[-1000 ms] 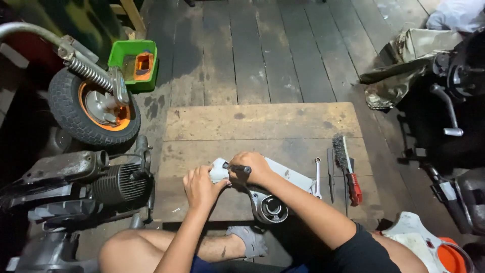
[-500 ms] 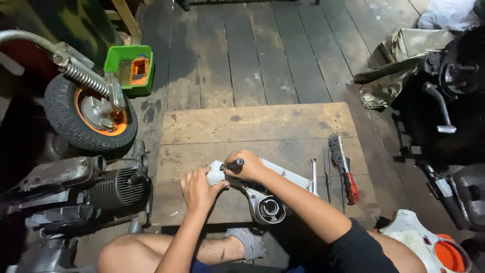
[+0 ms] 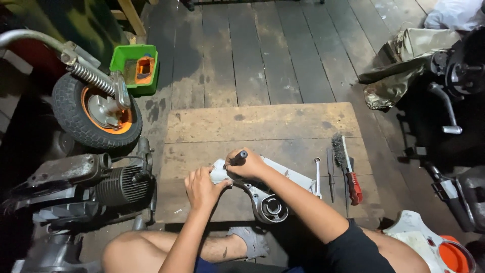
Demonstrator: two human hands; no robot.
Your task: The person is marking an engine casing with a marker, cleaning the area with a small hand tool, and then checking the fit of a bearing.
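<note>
Head view: we see our left hand (image 3: 202,188) pressed flat on the near end of a grey metal casting (image 3: 268,194), fingers curled over its edge. The casting lies on a wooden board (image 3: 262,124) at 6 o'clock. Our right hand (image 3: 247,164) is clenched around a dark-handled tool (image 3: 239,157), touching the casting. At 3 o'clock of the casting lie a spanner (image 3: 317,177) and a wire brush (image 3: 346,167). A small wheel (image 3: 96,108) stands at 9 o'clock.
</note>
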